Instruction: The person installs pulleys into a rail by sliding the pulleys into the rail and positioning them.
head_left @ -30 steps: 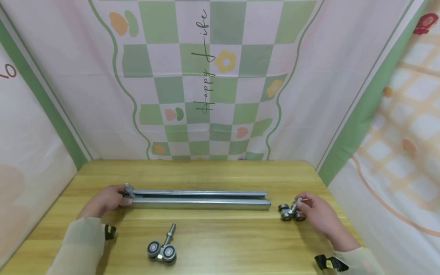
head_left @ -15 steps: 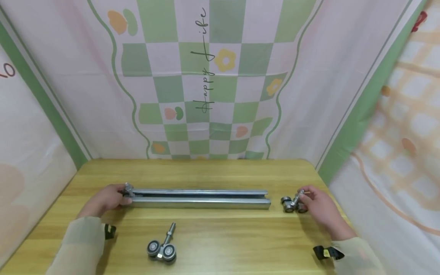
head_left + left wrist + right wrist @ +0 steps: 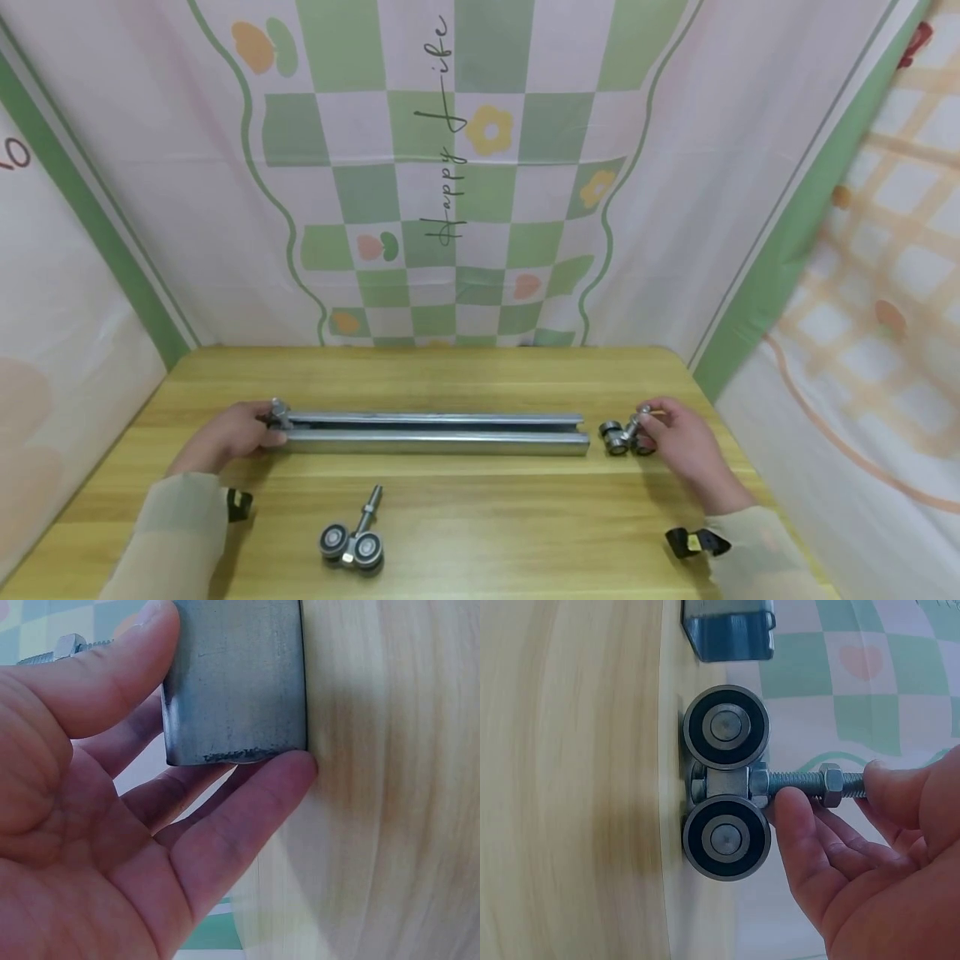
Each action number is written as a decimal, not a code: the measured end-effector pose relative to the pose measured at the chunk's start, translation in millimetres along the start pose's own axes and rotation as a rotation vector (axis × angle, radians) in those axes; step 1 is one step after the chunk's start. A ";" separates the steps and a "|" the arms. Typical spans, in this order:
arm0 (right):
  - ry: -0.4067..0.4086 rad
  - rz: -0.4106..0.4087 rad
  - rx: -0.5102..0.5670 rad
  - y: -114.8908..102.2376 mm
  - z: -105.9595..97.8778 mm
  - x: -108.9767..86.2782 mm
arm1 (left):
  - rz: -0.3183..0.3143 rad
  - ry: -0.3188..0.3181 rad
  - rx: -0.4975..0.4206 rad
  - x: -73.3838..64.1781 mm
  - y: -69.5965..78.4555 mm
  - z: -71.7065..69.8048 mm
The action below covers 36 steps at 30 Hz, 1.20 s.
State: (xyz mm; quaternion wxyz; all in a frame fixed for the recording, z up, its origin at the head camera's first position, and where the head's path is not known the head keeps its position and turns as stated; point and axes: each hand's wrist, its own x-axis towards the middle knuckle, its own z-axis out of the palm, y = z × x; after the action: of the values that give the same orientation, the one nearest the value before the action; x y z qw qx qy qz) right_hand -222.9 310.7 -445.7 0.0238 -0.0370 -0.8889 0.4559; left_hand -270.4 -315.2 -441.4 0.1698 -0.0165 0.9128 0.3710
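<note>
Your right hand point(image 3: 678, 446) pinches the bolt of the roller carriage point(image 3: 624, 437) on the table point(image 3: 480, 517), just off the right end of the steel rail point(image 3: 435, 433); its bolt points right, seemingly in line with the rail. Your left hand point(image 3: 225, 437) grips the rail's left end, which runs left to right

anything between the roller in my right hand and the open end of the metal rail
Nothing: the head view shows only bare wooden table between the roller trolley pinched by the right hand and the steel track.
</note>
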 end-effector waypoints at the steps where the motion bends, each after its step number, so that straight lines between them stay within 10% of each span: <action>1: -0.001 0.004 -0.002 -0.8 1.6 0.3 | 0.004 -0.002 0.003 0.0 -0.2 0.0; 24: -0.026 -0.022 0.075 -21.6 38.9 8.0 | -0.010 0.008 -0.011 1.2 -0.8 -0.2; 36: 0.030 -0.073 -0.077 -20.1 38.6 5.5 | 0.007 0.008 -0.010 0.6 -1.4 -0.1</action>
State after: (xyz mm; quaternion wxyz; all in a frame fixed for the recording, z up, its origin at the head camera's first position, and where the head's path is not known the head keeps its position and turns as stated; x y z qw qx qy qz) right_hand -232.2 268.3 -451.9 0.0522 -0.0122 -0.9062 0.4194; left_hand -270.8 -316.2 -442.5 0.1649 -0.0156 0.9116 0.3763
